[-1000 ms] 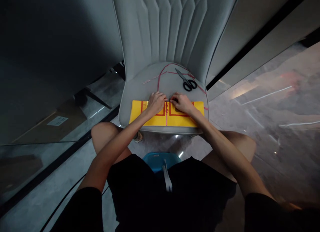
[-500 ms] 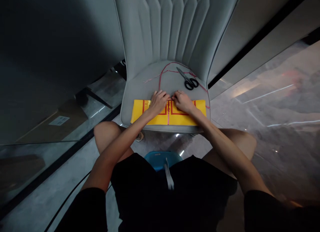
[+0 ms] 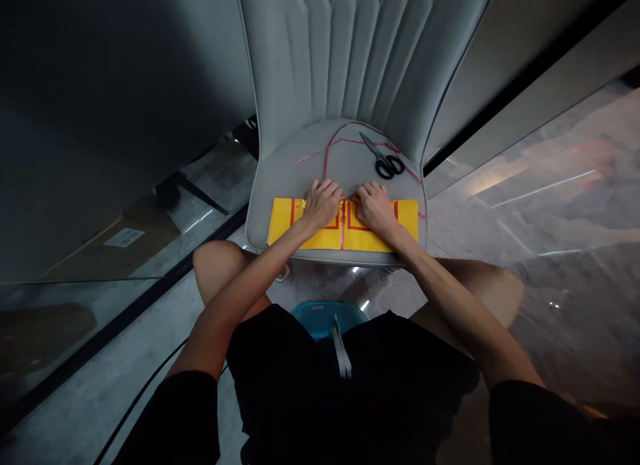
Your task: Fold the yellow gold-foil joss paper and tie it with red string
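"Yellow packet (image 3: 323, 239), flat and oblong: where is it exactly?"

"Along the front edge of the chair seat (image 3: 280, 178), its long side matching that edge. It looks like folded paper, smooth, printed with red frames and darker red characters. A narrow pink strip (image 3: 343, 237) crosses its middle."

"And the hands?"

"Apart, with a small gap between them. Left hand (image 3: 323, 203) and right hand (image 3: 374, 206) both rest on the packet, one each side of the strip, fingers bent over its far edge. I cannot tell what the fingertips pinch; the knuckles hide it."

"What lies beyond?"

"Thin red ribbon (image 3: 327, 155), curving in a loose loop towards the seat's back edge and down its right edge, with a paler end trailing left. Near the back right corner are scissors (image 3: 379, 156): slim metal blades, rounded black handles."

"And the seat itself?"

"Smooth grey covering, rounded at the back, with piped edges. Long seams shape the backrest (image 3: 345, 65) into padded ribs."
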The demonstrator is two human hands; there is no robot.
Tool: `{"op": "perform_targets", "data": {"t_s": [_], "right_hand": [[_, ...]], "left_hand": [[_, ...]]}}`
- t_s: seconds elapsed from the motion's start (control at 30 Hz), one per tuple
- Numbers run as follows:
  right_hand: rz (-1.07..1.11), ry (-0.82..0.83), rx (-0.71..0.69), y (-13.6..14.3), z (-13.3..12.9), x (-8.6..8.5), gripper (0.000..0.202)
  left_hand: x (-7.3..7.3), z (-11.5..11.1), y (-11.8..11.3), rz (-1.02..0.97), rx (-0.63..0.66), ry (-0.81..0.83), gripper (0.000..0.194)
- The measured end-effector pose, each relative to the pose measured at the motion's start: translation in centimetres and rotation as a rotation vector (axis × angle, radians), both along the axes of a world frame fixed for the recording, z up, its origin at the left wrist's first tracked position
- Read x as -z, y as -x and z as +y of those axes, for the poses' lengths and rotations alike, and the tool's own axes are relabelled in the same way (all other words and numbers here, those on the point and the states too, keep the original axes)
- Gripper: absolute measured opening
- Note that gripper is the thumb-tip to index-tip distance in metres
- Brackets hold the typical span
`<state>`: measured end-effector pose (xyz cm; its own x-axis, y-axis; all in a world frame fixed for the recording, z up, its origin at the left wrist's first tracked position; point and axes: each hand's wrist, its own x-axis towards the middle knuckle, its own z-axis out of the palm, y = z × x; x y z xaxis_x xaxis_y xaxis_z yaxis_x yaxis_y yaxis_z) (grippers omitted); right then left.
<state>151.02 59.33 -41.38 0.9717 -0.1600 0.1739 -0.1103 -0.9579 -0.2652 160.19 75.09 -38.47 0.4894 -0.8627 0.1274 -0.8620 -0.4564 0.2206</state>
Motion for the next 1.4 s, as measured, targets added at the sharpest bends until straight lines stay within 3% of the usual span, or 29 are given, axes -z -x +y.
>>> {"op": "perform_targets", "data": {"t_s": [0.3,0.6,1.0,1.23,1.4], "right_hand": [[0.064,-0.041,0.019,-0.3,0.0,0.0,0.022],[0.091,-0.073,0.037,-0.5,0.3,-0.1,0.025],[0.083,-0.094,0.069,-0.3,0.1,0.0,0.023],[-0.016,-0.114,-0.052,0.6,-0.7,-2.3,0.026],[0.181,-0.261,-0.132,-0.4,-1.6,-3.1,0.022]], "left_hand": [[0.0,-0.1,-0.1,0.005,-0.035,-0.032,0.031],[1.5,-0.2,-0.5,0.012,-0.067,0.014,0.028],[1.1,-0.3,-0.9,0.076,-0.065,-0.008,0.026],[0.3,0.1,-2.5,0.296,0.052,0.008,0.012],[0.2,-0.3,-4.7,0.640,0.037,-0.005,0.011]]}}
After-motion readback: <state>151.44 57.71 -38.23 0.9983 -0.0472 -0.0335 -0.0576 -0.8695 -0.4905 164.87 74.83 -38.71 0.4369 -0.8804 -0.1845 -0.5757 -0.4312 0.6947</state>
